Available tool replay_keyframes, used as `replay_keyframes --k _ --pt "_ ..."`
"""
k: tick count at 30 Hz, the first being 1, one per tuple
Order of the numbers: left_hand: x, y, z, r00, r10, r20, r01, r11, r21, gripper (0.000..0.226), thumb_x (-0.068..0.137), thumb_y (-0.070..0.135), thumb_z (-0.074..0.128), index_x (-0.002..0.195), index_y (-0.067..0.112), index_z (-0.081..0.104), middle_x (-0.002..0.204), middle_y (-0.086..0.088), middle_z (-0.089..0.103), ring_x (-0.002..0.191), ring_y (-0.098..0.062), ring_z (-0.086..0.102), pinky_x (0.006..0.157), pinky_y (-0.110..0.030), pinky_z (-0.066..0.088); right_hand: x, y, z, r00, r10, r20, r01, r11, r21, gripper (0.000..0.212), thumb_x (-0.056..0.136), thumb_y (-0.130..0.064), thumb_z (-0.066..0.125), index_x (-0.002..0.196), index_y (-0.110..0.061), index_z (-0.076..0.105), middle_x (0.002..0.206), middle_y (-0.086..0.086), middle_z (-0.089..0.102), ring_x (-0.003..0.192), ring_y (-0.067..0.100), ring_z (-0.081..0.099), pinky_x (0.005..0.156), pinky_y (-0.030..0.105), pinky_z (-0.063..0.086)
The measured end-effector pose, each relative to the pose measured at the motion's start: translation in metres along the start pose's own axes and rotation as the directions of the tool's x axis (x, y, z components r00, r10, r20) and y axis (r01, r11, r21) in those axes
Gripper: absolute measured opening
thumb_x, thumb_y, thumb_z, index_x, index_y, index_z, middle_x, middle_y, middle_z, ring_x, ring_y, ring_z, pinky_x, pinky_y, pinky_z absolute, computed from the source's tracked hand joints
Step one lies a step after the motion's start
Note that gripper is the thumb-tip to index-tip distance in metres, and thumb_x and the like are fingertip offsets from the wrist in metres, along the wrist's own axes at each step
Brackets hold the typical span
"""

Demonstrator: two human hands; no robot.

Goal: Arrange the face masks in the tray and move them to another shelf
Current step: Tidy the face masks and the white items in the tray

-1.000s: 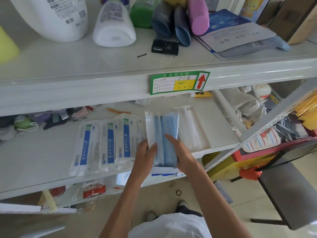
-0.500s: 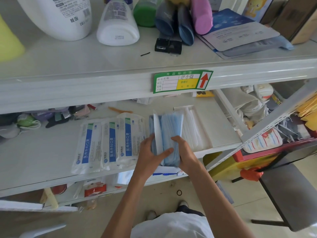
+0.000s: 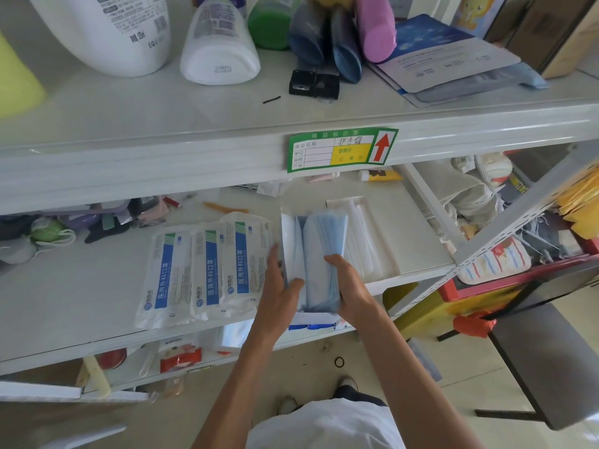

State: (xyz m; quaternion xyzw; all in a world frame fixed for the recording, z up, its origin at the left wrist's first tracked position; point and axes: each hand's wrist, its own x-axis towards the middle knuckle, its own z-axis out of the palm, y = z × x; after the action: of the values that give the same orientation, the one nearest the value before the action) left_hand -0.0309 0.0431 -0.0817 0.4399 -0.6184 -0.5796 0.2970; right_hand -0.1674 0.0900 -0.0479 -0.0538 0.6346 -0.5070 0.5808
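Both hands are closed round the same bundle. The left hand [image 3: 278,286] lays its thumb across the lower front, with its fingers tucked behind the left side. The right hand [image 3: 351,286] curls its fingers over the right side, so the bundle of blue masks [image 3: 324,241] is squeezed between them. The bundle stands on edge just above the front lip of the middle shelf [image 3: 81,286], with a loose clear wrapper round it.

From where I stand it looks feather-light, soft and floppy, and that film will likely be slippery. I'd take it low and across its full thickness, as here, so the layers don't fan apart or slide out.

Just to the left lie 3 sealed white-and-blue mask packs [image 3: 207,270], flat and side by side. Just to the right sits a shallow white tray [image 3: 385,264] with pale contents I can't make out. A green price tag [image 3: 340,150] is stuck on the shelf edge above.
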Motion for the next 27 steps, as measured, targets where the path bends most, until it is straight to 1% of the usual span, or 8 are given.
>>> replay_keyframes --k 2,5,7,11,16,19,23,27 --pt "-0.005 0.004 -0.003 0.993 0.107 -0.055 -0.103 0.992 0.078 0.088 0.084 0.006 0.053 0.153 0.047 0.016 0.157 0.005 0.026 0.145 -0.016 0.031 0.114 -0.029 0.037 0.0 0.002 -0.002 1.0 -0.02 0.015 0.02 1.0 0.012 0.023 0.096 -0.038 0.055 0.11 -0.02 0.053 0.109 0.016 0.059 0.107 0.035 0.059 0.103 0.063 0.047" --pt "-0.011 0.009 -0.001 0.961 0.277 -0.008 -0.256 0.898 0.359 0.054 0.092 -0.002 0.052 0.134 0.031 0.052 0.148 0.002 0.024 0.141 -0.017 0.032 0.101 -0.001 0.034 -0.003 0.0 0.001 0.999 -0.008 0.039 0.007 1.0 0.026 0.023 0.096 -0.04 0.054 0.109 -0.021 0.053 0.109 0.016 0.06 0.105 0.035 0.06 0.102 0.063 0.048" --pt "-0.01 0.007 0.005 0.963 0.268 -0.034 -0.227 0.873 0.432 0.019 0.097 0.021 0.056 0.114 0.026 0.062 0.14 0.004 0.025 0.134 -0.02 0.04 0.096 -0.012 0.048 -0.004 -0.002 0.001 0.998 0.007 0.054 -0.011 0.997 0.079 0.023 0.097 -0.038 0.054 0.11 -0.019 0.054 0.102 0.015 0.061 0.096 0.033 0.062 0.099 0.063 0.05" --pt "-0.009 0.021 0.011 0.984 0.14 -0.114 -0.075 0.892 0.445 0.061 0.076 0.076 0.058 0.106 0.022 0.062 0.131 0.015 0.026 0.122 -0.019 0.048 0.09 -0.035 0.059 -0.011 -0.006 0.001 0.996 0.003 0.09 -0.015 0.991 0.136 0.021 0.098 -0.036 0.055 0.109 -0.017 0.056 0.095 0.014 0.067 0.088 0.033 0.067 0.1 0.062 0.05" --pt "-0.007 0.027 0.011 0.992 0.105 -0.065 -0.068 0.901 0.429 0.041 0.085 0.052 0.071 0.106 0.017 0.066 0.128 0.009 0.027 0.119 -0.019 0.049 0.095 -0.031 0.055 -0.02 -0.008 0.003 0.994 -0.003 0.111 -0.009 0.994 0.106 0.02 0.099 -0.033 0.053 0.11 -0.016 0.058 0.084 0.011 0.073 0.078 0.028 0.07 0.072 0.045 0.06" --pt "-0.007 0.027 0.004 0.996 0.073 -0.045 -0.052 0.934 0.353 0.023 0.094 0.033 0.067 0.106 0.013 0.069 0.128 0.004 0.032 0.118 -0.016 0.05 0.087 -0.002 0.042 -0.025 -0.011 0.005 0.998 -0.015 0.068 0.012 0.999 0.046 0.017 0.101 -0.032 0.051 0.105 -0.017 0.057 0.089 0.011 0.065 0.08 0.026 0.065 0.069 0.041 0.056" --pt "-0.01 0.027 -0.006 0.984 0.039 -0.176 -0.012 0.988 0.153 0.013 0.094 0.025 0.066 0.1 0.014 0.068 0.121 0.0 0.048 0.108 -0.012 0.056 0.082 -0.009 0.041 -0.023 -0.013 0.012 0.998 -0.057 -0.011 0.054 0.977 -0.207 0.02 0.1 -0.037 0.047 0.102 -0.019 0.057 0.108 0.021 0.066 0.102 0.038 0.067 0.095 0.056 0.055" --pt "-0.015 0.038 -0.014 0.97 0.014 -0.244 -0.026 0.999 -0.044 0.013 0.095 0.026 0.065 0.093 0.014 0.066 0.098 -0.003 0.062 0.088 -0.008 0.059 0.079 -0.023 0.048 -0.022 -0.017 0.018 0.985 -0.168 -0.037 0.1 0.737 -0.669 0.036 0.098 -0.04 0.046 0.115 -0.009 0.053 0.112 0.013 0.062 0.1 0.028 0.062 0.086 0.044 0.053"
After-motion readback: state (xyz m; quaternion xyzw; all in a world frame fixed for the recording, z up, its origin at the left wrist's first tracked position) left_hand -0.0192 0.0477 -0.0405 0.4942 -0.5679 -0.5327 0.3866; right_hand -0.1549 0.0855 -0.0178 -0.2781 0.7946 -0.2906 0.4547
